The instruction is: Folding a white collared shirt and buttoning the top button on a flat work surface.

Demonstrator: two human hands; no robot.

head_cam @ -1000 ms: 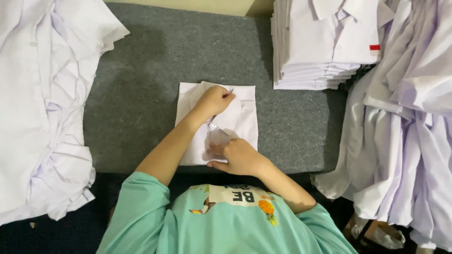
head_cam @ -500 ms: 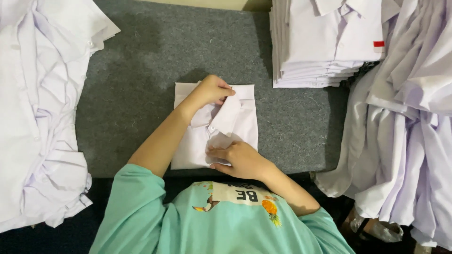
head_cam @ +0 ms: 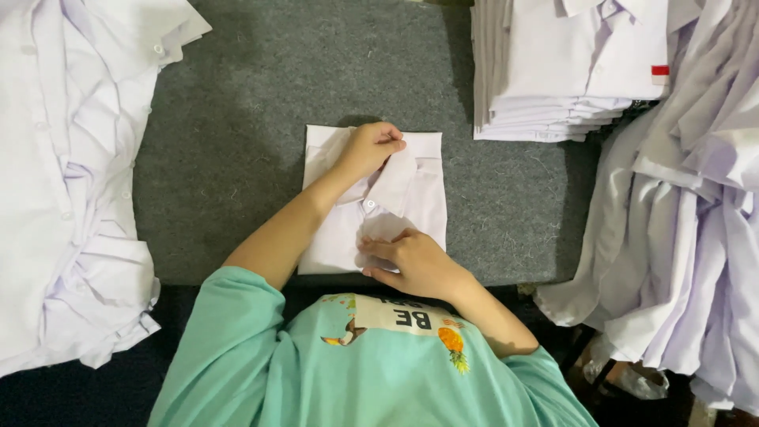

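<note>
Left hand [head_cam: 370, 149] pinching folded white shirt [head_cam: 419, 198] collar; right hand [head_cam: 411, 261] flat on it.

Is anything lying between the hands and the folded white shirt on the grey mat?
Nothing visible does. The left hand already grips the collar of the folded white cotton shirt, and the right hand presses flat on its lower front; both touch it directly.

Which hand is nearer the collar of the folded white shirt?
Left. The left hand pinches the collar at the far end of the folded white shirt; the right hand lies flat near its near edge.
</note>
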